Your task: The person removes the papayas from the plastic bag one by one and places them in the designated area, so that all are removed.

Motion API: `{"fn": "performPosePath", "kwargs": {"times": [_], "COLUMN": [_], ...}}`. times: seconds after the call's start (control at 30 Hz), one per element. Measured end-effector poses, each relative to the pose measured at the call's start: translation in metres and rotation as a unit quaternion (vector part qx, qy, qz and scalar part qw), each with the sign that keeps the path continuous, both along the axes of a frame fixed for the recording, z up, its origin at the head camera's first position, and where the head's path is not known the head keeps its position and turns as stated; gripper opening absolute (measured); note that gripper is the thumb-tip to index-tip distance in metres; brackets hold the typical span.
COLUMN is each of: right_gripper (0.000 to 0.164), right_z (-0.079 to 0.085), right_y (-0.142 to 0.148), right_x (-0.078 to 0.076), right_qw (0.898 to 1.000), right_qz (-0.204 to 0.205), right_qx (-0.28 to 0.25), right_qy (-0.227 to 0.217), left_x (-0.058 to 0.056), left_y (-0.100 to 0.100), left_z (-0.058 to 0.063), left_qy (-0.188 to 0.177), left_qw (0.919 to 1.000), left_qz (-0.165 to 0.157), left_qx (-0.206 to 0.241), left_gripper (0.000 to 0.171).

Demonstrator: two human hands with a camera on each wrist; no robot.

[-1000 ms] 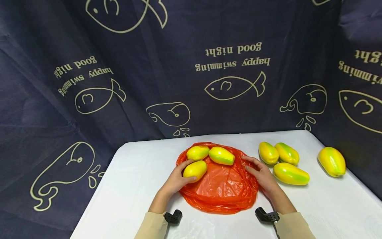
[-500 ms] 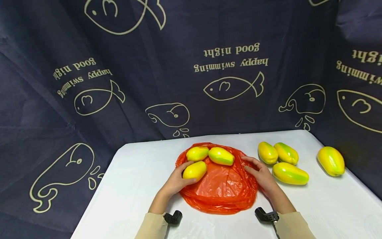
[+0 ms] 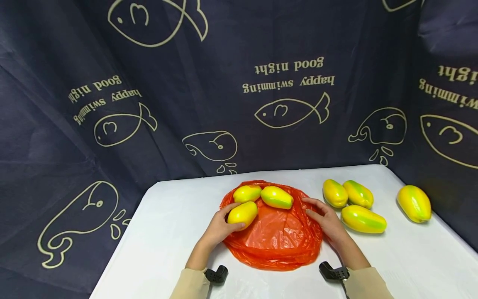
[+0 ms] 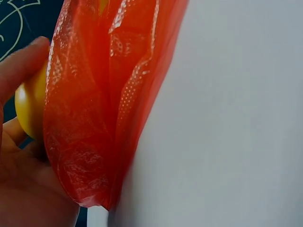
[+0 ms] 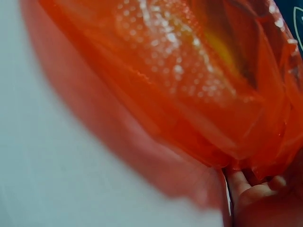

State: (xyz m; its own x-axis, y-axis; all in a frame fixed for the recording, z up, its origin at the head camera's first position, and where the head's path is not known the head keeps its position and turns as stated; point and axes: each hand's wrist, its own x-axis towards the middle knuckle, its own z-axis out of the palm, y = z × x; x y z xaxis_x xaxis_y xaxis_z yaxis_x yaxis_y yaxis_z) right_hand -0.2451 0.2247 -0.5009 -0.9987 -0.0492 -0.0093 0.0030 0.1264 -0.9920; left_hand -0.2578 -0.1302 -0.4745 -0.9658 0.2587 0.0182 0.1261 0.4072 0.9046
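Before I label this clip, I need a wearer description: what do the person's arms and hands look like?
The left hand and right hand wear no gloves. The left sleeve and right sleeve are beige. A black, angled left camera and matching right camera sit at the wrists.

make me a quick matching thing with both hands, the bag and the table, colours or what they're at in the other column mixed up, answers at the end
Column one
1. left hand
2. bag
3. right hand
4. table

Column two
A. white
B. at the bag's right edge
C. curled round a fruit
D. red

Pairs: 1-C, 2-D, 3-B, 4-A
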Motion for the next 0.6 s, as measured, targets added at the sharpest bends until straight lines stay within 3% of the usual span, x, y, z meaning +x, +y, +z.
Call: {"fn": "performPosePath", "kwargs": {"times": [0.6], "right_gripper": [0.047], "right_z": [-0.0002], "right_y": [-0.0004], "right_x": [-0.0006], "right_qw": [1.000], "right_qz": [0.000], "right_qx": [0.000], "right_qy": [-0.001], "left_x": [-0.0030], "left_y": [-0.0079], "left_z": [0.0084], "left_qy": [0.025], "left_qw": [0.9951], "left_qz": [0.065], "left_qx": [0.070], "left_gripper": [0.063]}}
